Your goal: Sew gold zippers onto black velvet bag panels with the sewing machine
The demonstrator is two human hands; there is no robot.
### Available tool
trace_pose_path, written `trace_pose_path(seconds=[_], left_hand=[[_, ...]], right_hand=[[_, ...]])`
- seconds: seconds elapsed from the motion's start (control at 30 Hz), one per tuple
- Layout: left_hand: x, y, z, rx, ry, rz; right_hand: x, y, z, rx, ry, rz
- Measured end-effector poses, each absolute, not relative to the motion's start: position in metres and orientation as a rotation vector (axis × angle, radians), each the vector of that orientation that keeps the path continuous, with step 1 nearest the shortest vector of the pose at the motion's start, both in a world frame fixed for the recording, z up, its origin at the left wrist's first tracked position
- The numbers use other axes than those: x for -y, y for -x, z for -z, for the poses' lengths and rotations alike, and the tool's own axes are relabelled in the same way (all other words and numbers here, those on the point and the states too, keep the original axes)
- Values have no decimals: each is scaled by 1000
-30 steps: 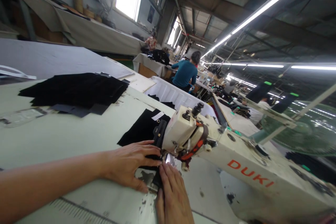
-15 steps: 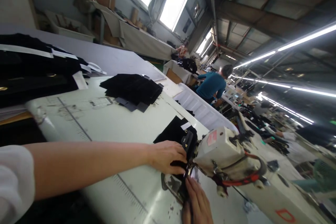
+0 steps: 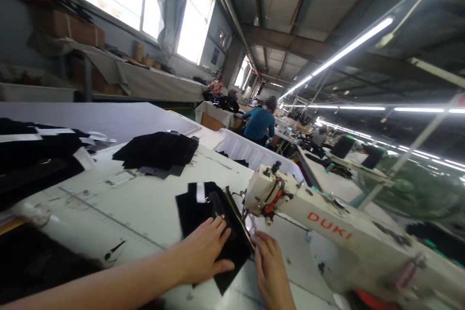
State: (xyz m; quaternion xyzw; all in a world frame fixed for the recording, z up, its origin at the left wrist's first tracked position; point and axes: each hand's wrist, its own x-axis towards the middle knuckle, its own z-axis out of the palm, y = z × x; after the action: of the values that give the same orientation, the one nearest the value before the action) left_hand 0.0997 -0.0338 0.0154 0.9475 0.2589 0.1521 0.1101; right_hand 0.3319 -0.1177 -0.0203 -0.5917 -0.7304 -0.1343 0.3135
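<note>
A black fabric piece (image 3: 232,247) with a white tag and a zipper-like edge lies on the pale sewing table (image 3: 119,203), left of the needle area of a sewing machine (image 3: 290,198). Spread over the fabric, my left hand (image 3: 207,249) presses it flat with fingers apart. My right hand (image 3: 269,261) pinches the fabric's right edge just in front of the machine head. Part of the fabric is hidden under my left hand.
A stack of black pieces (image 3: 156,152) sits at the table's back. More black garments (image 3: 36,155) lie at the left. Behind the table stands a white bin (image 3: 254,155); a person in blue (image 3: 259,123) is farther off.
The view has turned, so the machine shows more fully. The fabric now lies left of the machine head, more of it visible, and my left hand rests flatter on it.
</note>
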Motion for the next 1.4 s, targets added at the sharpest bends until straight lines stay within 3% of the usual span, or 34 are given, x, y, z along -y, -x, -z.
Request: trace_pose_path(seconds=[0.2, 0.33, 0.53, 0.77, 0.97, 1.2, 1.4], left_hand=[[57, -58, -22, -539, -2724, -462], [50, -43, 0, -650, -2850, -576], [84, -68, 5, -277, -2819, -408], [76, -83, 42, -513, -2748, -821], [81, -100, 48, -533, -2852, -907], [74, -104, 44, -521, -2890, -892], [74, -107, 47, -570, -2924, -919]], right_hand=[[156, -281, 25, 2034, 1585, 336], [167, -306, 17, 2029, 1680, 272], [153, -341, -7, 1969, 1854, 234], [157, -306, 8, 1885, 1894, 152], [152, -308, 4, 1862, 1864, 47], [168, -386, 7, 1176, 2063, 46], [179, -398, 13, 983, 2118, -90]])
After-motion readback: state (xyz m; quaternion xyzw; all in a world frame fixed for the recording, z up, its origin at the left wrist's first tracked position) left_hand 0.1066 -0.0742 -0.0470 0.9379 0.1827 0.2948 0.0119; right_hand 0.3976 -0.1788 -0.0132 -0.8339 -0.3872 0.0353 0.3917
